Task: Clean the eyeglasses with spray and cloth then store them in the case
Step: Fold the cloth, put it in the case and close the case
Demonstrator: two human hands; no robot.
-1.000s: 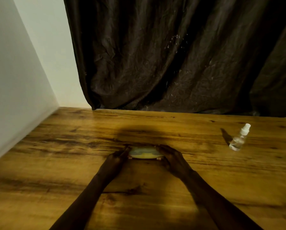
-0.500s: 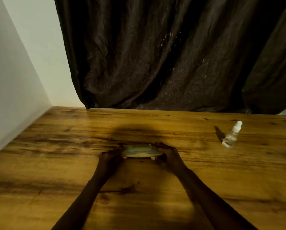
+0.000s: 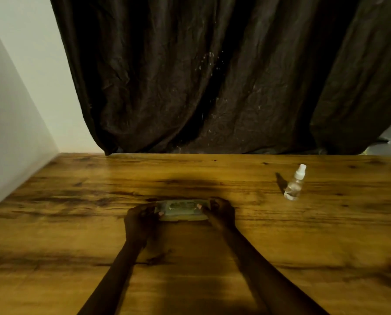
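A flat greenish-yellow eyeglasses case [image 3: 181, 210] lies on the wooden table [image 3: 76, 235] in the middle of the view. My left hand [image 3: 140, 218] grips its left end, and my right hand [image 3: 219, 211] grips its right end, thumbs on top. The case looks closed; no eyeglasses or cloth show. A small clear spray bottle [image 3: 295, 186] with a white cap stands to the right, well apart from both hands.
A dark brown curtain [image 3: 212, 76] hangs along the table's far edge. A white wall [image 3: 12, 105] borders the table on the left. Bare wood lies around the case and between my forearms.
Both hands keep hold of the case's ends. The case's top now faces me more and looks flatter. The view shifted slightly.
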